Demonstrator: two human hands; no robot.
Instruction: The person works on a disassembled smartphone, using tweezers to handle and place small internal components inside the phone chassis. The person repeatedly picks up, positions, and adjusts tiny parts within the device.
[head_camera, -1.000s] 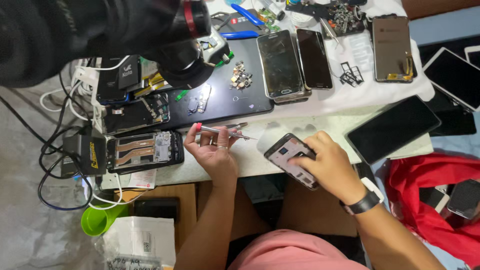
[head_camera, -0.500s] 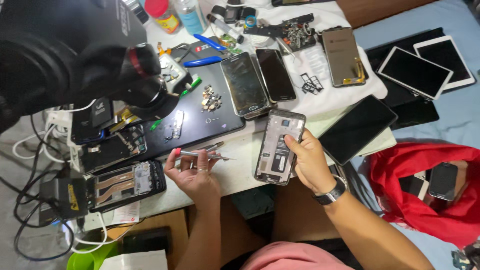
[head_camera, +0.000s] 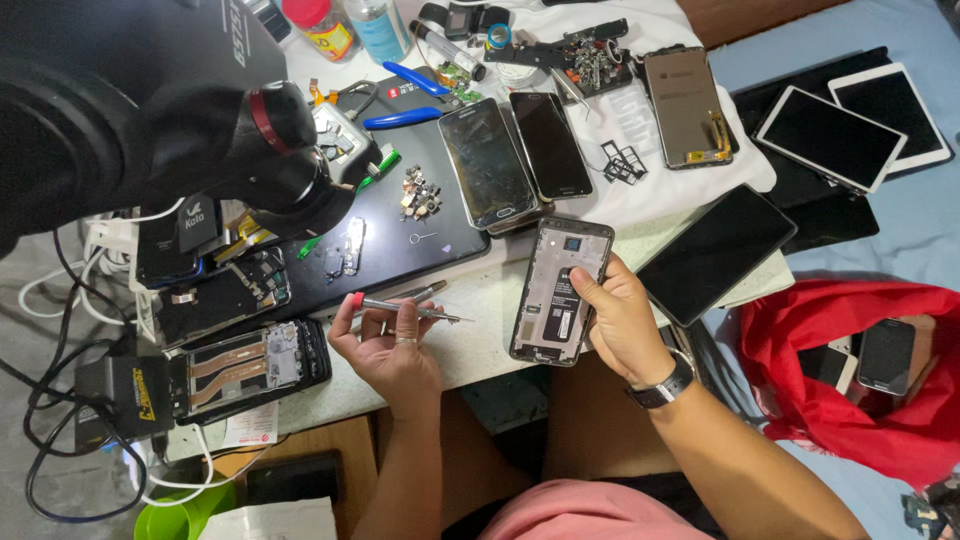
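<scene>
Table: my white work table (head_camera: 480, 345) fills the middle of the view, crowded with phone parts.
Camera rig: a big black camera body and lens (head_camera: 150, 110) hangs over the table at 10 o'clock.
Dark mat: a black mat (head_camera: 440, 215) lies at the table's centre; on it sits a small heap of metal bits (head_camera: 420, 195) and a loose circuit strip (head_camera: 350, 248).
Red bag: a red cloth bag (head_camera: 850, 400) lies at 4 o'clock, off the table; a dark phone (head_camera: 885, 355) rests in its open fold.
Tablets: two tablets (head_camera: 835, 135) lie at 2 o'clock on the blue cloth.
Black screen: a large dark screen panel (head_camera: 715, 250) lies just beside my right hand, at 3 o'clock from centre.
Phone frame: the opened phone frame (head_camera: 560, 290) stands tilted on the table edge, its inside facing me.
Right hand: my right hand (head_camera: 620, 320) grips the phone frame by its right edge, thumb pressed on the inner face, fingers behind it.
Left hand: my left hand (head_camera: 385, 345) lies palm up at 7 o'clock, fingers curled around the screwdriver.
Screwdriver: a slim grey screwdriver with a red cap (head_camera: 400, 307) lies across my left fingers, tip pointing toward the phone frame but apart from it.
Green tub: a green tub (head_camera: 180, 510) sits at 8 o'clock below the table; I cannot tell what is in it.
Bottles: two capped bottles (head_camera: 350, 25) stand at 12 o'clock.
</scene>
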